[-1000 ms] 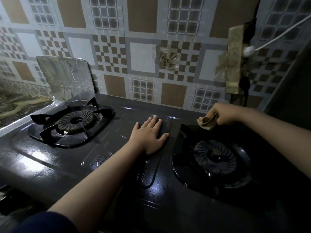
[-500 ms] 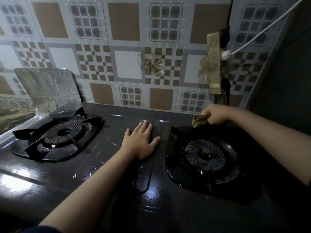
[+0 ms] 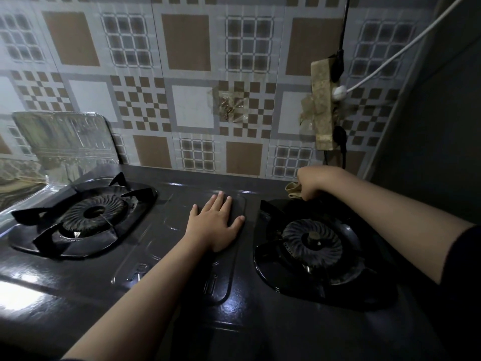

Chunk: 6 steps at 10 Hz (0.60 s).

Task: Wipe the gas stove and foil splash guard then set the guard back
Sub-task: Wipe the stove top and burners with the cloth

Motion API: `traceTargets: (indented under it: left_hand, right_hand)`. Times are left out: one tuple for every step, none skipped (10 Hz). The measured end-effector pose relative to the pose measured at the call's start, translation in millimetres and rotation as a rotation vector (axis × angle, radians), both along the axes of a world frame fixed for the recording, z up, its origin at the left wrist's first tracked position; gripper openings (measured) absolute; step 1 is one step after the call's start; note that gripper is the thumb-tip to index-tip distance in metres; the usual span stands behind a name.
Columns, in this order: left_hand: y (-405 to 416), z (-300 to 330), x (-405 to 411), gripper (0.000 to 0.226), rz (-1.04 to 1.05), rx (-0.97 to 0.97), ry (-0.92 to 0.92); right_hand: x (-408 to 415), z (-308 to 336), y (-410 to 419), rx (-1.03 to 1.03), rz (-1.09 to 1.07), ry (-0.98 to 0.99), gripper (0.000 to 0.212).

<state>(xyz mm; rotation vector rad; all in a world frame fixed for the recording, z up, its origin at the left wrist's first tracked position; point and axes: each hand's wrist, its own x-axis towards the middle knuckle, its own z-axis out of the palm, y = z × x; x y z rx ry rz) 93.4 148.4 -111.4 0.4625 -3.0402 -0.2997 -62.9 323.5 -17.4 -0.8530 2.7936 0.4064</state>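
Observation:
A black two-burner gas stove (image 3: 156,282) fills the lower view. My left hand (image 3: 216,225) lies flat, fingers straight, on the raised panel between the burners. My right hand (image 3: 316,182) grips a small tan cloth (image 3: 292,191) against the stove's back edge, just behind the right burner (image 3: 312,242). The foil splash guard (image 3: 65,142) stands upright at the far left, behind the left burner (image 3: 91,213), leaning at the tiled wall.
A taped power strip (image 3: 324,105) hangs on the tiled wall above my right hand, with a white plug and cable (image 3: 339,92) and a black cord. A dark wall closes the right side. A marbled counter (image 3: 15,188) lies left of the stove.
My right hand with the cloth has slid back and right along the stove's rear edge. The left hand stays flat on the centre panel. The view has shifted.

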Motion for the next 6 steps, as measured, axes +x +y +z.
traceTargets:
  left_hand:
    - [-0.6, -0.8, 0.1, 0.070, 0.002, 0.000, 0.001]
    - [-1.7, 0.0, -1.0, 0.070, -0.002, -0.001, 0.007]
    - [-2.9, -0.7, -1.7, 0.071, -0.003, -0.005, 0.008]
    - [-2.8, -2.4, -1.4, 0.071, 0.000, -0.008, 0.012]
    - [-1.5, -2.6, -1.4, 0.071, 0.004, -0.005, 0.014]
    - [-1.1, -2.0, -0.9, 0.070, 0.004, -0.002, 0.013]
  right_hand:
    - [-0.6, -2.2, -6.0, 0.074, 0.043, 0.047, 0.021]
    - [-4.4, -1.5, 2.1, 0.058, 0.079, 0.041, 0.021]
    - [-12.3, -2.1, 22.3, -0.057, 0.083, -0.018, 0.011]
    - [-16.6, -5.8, 40.2, -0.174, 0.044, -0.083, 0.019]
    - [-19.5, -9.2, 49.2, -0.238, 0.036, -0.125, 0.015]
    - [-20.0, -11.2, 51.5, -0.245, 0.042, -0.122, 0.014]
